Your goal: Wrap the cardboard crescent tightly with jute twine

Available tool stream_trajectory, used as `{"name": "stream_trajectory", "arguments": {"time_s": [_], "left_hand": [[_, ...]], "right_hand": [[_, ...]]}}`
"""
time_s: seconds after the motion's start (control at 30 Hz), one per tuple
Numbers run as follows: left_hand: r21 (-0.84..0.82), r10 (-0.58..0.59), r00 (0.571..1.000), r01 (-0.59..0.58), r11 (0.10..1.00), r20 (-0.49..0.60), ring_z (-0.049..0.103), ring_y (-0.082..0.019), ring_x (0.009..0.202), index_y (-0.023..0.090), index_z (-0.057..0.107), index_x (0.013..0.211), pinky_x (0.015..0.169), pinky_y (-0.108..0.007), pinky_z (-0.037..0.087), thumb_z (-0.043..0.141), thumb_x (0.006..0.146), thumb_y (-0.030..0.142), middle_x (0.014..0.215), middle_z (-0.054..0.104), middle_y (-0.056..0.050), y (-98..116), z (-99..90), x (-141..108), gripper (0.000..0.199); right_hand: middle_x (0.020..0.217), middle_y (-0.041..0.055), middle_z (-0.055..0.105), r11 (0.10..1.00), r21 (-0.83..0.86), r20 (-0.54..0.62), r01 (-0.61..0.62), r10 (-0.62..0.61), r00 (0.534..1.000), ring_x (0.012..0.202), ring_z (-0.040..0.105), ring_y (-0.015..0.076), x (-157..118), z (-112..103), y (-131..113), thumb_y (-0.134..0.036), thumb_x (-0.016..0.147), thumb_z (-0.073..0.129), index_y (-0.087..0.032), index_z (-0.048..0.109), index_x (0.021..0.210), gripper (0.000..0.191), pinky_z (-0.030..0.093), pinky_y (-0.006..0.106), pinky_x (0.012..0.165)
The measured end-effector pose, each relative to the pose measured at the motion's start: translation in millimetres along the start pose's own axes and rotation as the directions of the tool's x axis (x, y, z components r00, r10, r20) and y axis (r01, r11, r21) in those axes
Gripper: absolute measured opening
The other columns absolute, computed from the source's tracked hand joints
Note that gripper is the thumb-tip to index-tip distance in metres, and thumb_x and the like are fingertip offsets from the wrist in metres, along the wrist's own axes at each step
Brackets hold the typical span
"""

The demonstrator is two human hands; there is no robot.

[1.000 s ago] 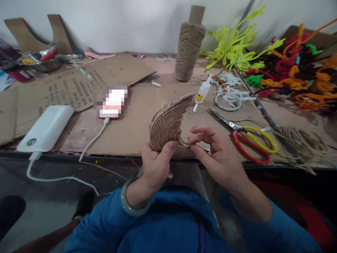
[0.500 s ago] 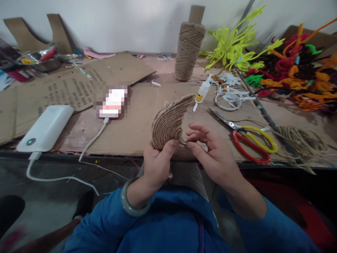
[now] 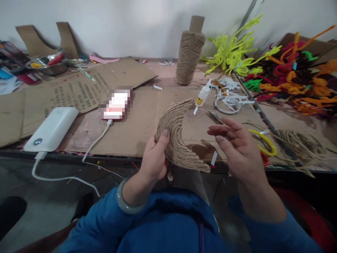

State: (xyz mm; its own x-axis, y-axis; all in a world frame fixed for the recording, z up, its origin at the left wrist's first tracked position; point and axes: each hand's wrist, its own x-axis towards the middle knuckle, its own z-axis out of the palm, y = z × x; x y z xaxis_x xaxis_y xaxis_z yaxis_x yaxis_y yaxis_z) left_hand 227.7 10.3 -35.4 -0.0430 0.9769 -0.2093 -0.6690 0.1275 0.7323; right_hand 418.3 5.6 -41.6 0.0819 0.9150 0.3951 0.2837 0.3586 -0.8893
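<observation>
A crescent-shaped piece covered in rows of twine is gripped at its outer left edge by my left hand, with the thumb on top. My right hand is raised to the right of the crescent, apart from it. Its fingers are curled loosely with a gap to the thumb, and nothing shows between them. Behind the crescent's upper tip lies a small glue bottle. Scissors with yellow and red handles are partly hidden behind my right hand.
A tall twine spool stands at the back. Cardboard sheets cover much of the table. A white power bank is cabled to a phone on the left. Yellow craft flowers, colourful fuzzy stems and loose twine are on the right.
My right hand has moved away from the crescent to the right, now covering part of the scissors. The crescent has turned in my left hand, so its whole curve and lower tip show.
</observation>
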Motion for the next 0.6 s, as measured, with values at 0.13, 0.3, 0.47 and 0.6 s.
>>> {"name": "stream_trajectory", "arguments": {"time_s": [0.13,0.3,0.47,0.6], "left_hand": [[0.012,-0.035,0.999,0.035,0.999,-0.007,0.071,-0.027,0.1,0.018,0.067,0.087,0.094,-0.041,0.057,0.082,0.068,0.045,0.085,0.075,-0.005,1,-0.1,1,0.036],[0.059,-0.013,1.0,0.012,0.998,0.013,0.069,-0.026,0.105,0.018,0.067,0.094,0.096,-0.042,0.055,0.078,0.073,0.044,0.093,0.076,-0.006,-1,-0.1,-1,0.035],[0.053,-0.01,0.999,0.008,0.999,0.031,0.067,-0.027,0.111,0.019,0.066,0.096,0.098,-0.042,0.054,0.079,0.073,0.043,0.098,0.076,-0.006,0,-0.2,-2,0.036],[0.036,-0.006,1.0,0.005,0.999,0.028,0.067,-0.027,0.112,0.019,0.067,0.094,0.099,-0.04,0.054,0.079,0.073,0.042,0.099,0.076,-0.006,2,-1.6,-1,0.034]], "right_hand": [[0.112,0.0045,0.069,0.998,0.049,-0.059,0.034,-0.031,0.998,0.096,0.071,0.02,-2,-6,-2,-0.025,0.09,0.06,-0.031,0.054,0.124,0.035,0.059,0.041,0.088],[0.124,0.0063,0.067,0.988,0.155,0.198,-0.016,-0.016,0.98,0.103,0.071,0.0205,-11,12,-18,-0.027,0.096,0.052,-0.033,0.047,0.132,0.038,0.06,0.041,0.09],[0.119,0.0026,0.068,0.941,0.326,0.279,-0.085,-0.01,0.96,0.092,0.072,0.0156,-16,27,-21,-0.027,0.095,0.052,-0.036,0.05,0.13,0.036,0.062,0.036,0.081],[0.107,0.0009,0.068,0.929,0.358,0.132,-0.089,0.044,0.99,0.061,0.061,0.0109,-14,3,-17,-0.033,0.089,0.062,-0.039,0.058,0.124,0.036,0.062,0.036,0.07]]}}
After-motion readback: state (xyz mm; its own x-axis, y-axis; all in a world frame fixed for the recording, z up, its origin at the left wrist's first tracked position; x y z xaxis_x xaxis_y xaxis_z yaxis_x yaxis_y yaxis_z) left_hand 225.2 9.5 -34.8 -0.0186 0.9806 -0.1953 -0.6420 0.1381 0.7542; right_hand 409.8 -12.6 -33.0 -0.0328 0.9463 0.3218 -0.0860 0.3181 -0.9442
